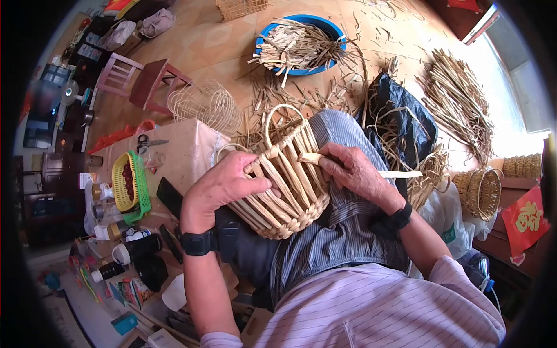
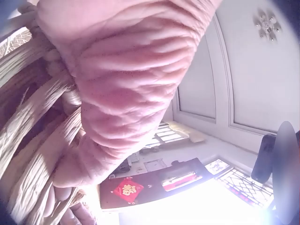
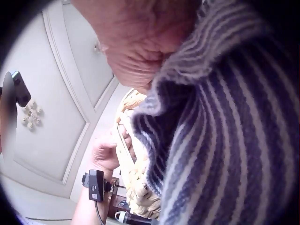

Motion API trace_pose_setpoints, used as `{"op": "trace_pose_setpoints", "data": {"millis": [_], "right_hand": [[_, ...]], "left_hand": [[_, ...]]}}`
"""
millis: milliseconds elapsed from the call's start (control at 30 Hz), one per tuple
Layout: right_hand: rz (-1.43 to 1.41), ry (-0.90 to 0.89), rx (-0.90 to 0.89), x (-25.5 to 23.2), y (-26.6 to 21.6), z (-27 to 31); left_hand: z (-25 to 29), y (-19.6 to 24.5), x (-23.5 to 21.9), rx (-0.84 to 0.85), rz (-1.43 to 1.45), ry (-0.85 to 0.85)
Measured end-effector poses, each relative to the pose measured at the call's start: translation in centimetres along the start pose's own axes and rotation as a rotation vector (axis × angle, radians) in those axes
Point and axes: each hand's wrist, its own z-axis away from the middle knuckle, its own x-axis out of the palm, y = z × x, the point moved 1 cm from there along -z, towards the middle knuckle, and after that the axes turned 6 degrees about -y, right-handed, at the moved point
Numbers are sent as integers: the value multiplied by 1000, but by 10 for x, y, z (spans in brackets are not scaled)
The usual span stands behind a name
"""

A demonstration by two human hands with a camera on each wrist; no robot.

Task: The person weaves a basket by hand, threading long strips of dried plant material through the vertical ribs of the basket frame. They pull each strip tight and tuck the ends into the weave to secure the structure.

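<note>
A woven straw basket (image 1: 282, 227) with open slats, a braided edge and a looped handle (image 1: 268, 124) lies tilted across the lap. My left hand (image 1: 229, 181) grips its left side, thumb outside over the slats and fingertips showing between them. In the left wrist view the palm (image 2: 126, 79) presses close to the slats (image 2: 35, 126). My right hand (image 1: 357, 174) pinches a flat pale straw strip (image 1: 310, 158) at the basket's right side; the strip's tail (image 1: 406, 174) sticks out beyond the wrist. Striped cloth hides much of the basket in the right wrist view.
Ahead on the floor stands a blue basin (image 1: 316, 71) of straw pieces. A black plastic bag (image 1: 409, 110) and a straw bundle (image 1: 458, 98) lie to the right. At left, a covered table (image 1: 180, 153) holds scissors (image 1: 152, 142) and a yellow-green basket (image 1: 137, 203).
</note>
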Motion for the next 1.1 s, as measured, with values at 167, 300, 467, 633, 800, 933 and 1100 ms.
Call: {"op": "trace_pose_setpoints", "data": {"millis": [167, 300, 467, 633, 800, 933, 1100], "right_hand": [[6, 31, 31, 1, -3, -2], [20, 46, 6, 3, 0, -1], [39, 66, -10, 4, 1, -1], [31, 78, -11, 5, -1, 0], [34, 95, -12, 7, -3, 0], [62, 89, -21, 7, -1, -1], [79, 102, -61, 7, -1, -1]], "left_hand": [[2, 3, 6, -1, 68, 36], [-1, -2, 3, -21, -49, 73], [-2, 1, 4, -36, -72, 89], [-1, 5, 5, -33, -89, 98], [-1, 3, 4, -28, -95, 107], [-2, -4, 4, -41, -79, 119], [-3, -2, 1, -40, -103, 87]]}}
